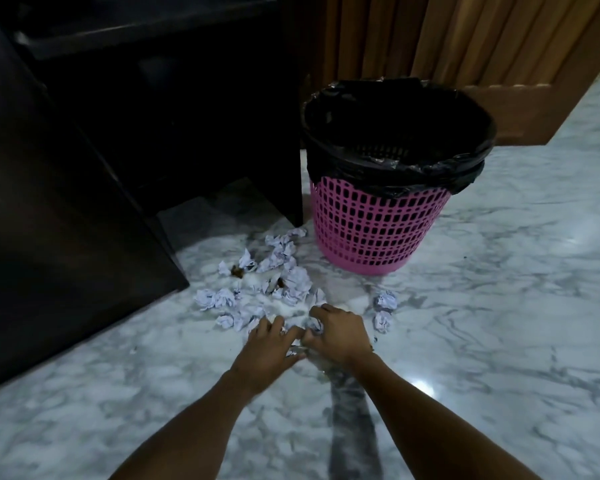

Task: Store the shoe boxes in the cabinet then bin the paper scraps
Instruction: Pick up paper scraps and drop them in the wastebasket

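Several crumpled white paper scraps lie scattered on the marble floor in front of a pink mesh bin lined with a black bag. My left hand and my right hand are side by side on the near edge of the pile, fingers curled over scraps and pressing them together. Two more scraps lie apart to the right of my right hand. The dark cabinet stands at the left. No shoe boxes are visible.
Small brown bits sit among the scraps. A wooden door and panelling stand behind the bin. The cabinet's corner juts out near the pile. Marble floor spreads to the right and toward me.
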